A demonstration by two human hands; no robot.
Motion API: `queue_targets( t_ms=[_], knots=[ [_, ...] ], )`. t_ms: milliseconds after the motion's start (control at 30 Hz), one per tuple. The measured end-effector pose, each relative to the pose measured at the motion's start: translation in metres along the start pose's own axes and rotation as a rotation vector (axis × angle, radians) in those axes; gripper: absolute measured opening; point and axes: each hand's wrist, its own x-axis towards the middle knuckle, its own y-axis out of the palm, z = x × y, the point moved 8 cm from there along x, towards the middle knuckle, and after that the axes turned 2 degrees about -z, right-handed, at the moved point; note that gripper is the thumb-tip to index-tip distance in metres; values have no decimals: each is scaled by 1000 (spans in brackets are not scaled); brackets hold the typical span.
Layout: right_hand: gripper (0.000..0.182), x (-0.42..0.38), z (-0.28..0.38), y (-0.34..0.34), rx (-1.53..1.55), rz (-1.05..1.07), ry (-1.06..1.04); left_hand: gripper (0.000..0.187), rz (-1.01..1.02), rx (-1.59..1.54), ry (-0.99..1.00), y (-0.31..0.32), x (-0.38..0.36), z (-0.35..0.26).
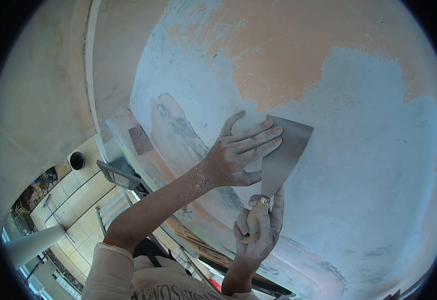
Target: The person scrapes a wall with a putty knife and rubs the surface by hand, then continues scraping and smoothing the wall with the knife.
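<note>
A wide putty knife (287,150) with a grey metal blade and a pale handle lies against the patchy plastered surface (358,165). My right hand (259,227) is closed around its handle, below the blade. With fingers spread, my left hand (241,152) lies flat, its fingertips reaching the blade's left edge and its little finger apart from the rest. White dust coats both hands and the left forearm. The surface shows pale blue-white filler beside bare peach areas. Part of the handle is hidden by my right fingers.
A floodlight-like fixture (118,175) sits at the surface's left edge. Below are a tiled floor (86,200), a black bucket (77,160), a metal ladder-like frame (112,210) and a round white column (36,246). Carved wooden trim (203,245) runs under the surface.
</note>
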Motion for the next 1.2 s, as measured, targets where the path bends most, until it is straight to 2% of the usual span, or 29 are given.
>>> queue_targets(
  t_ms=[133, 233, 300, 433, 533, 633, 733, 933, 1033, 1133, 1200],
  knots=[
    [56, -4, 3, 0, -53, -21, -9, 54, 27, -50, -44, 4, -8, -3],
    [55, -5, 10, 6, -145, -41, -24, 54, 2, 4, 30, 0, -3, 0],
    [54, -2, 10, 10, -207, -55, -46, 53, -7, -5, -20, -1, -5, -2],
    [53, -5, 10, 1, -179, -45, -26, 52, 44, -15, -14, 2, -6, -5],
    [53, -4, 15, 9, -166, -51, -23, 52, -48, -19, -47, -5, 3, -2],
    [54, -7, 15, 6, -141, -70, -20, 52, 44, -26, -36, -1, -4, -12],
    [55, -3, 17, 10, -123, -51, -8, 52, -5, -3, -37, -9, 6, -10],
    [54, -6, 16, 4, -136, -64, -14, 53, 28, 25, -4, -2, 0, -11],
    [53, -2, 19, 15, -184, -73, -55, 53, -26, -30, -81, -10, 8, -8],
    [53, -4, 19, 5, -152, -44, -25, 53, 75, 18, -11, -3, 1, -16],
    [53, 2, 18, 13, -147, -47, -32, 52, 18, 34, -37, -7, 7, -10]
  ],
)
